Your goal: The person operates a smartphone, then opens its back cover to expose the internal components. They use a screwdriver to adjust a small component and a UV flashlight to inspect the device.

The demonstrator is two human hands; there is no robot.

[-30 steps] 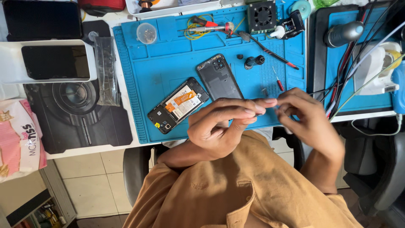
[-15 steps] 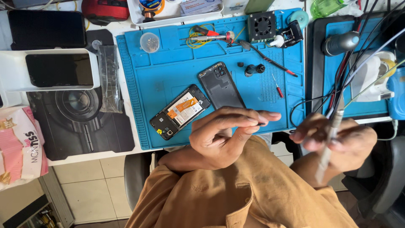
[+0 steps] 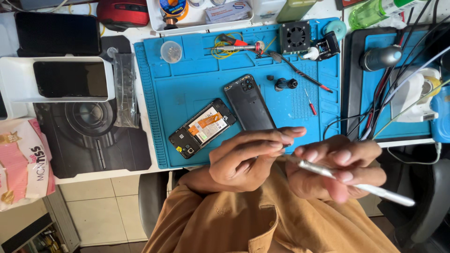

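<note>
While both hands are held just off the near edge of the blue work mat [image 3: 187,107], the right hand [image 3: 337,166] is closed around a slim silver tool [image 3: 356,184], gripping its shaft between the thumb and the curled fingers. This tool is a thin, straight, pale metallic rod; its fine tip points left toward the left hand, and its blunt end projects to the right, past the right hand and over the dark chair. The left hand [image 3: 248,159] sits just left of the tool tip, with its fingers drawn together and extended to the right; whether a small part is pinched between them cannot be told. The fingertips of the two hands lie close together, nearly touching. Beyond the left hand, an opened phone body [image 3: 202,128] lies tilted on the mat, exposing a white battery crossed by an orange flex strip. Just right of it lies the dark back cover [image 3: 249,104], with its camera cutouts at the far end and its near end hidden by the left hand. A small red-handled screwdriver [image 3: 310,103] rests on the mat to the right of the cover. To the far left, a white tray [image 3: 14,84] holds a black screen panel.
</note>
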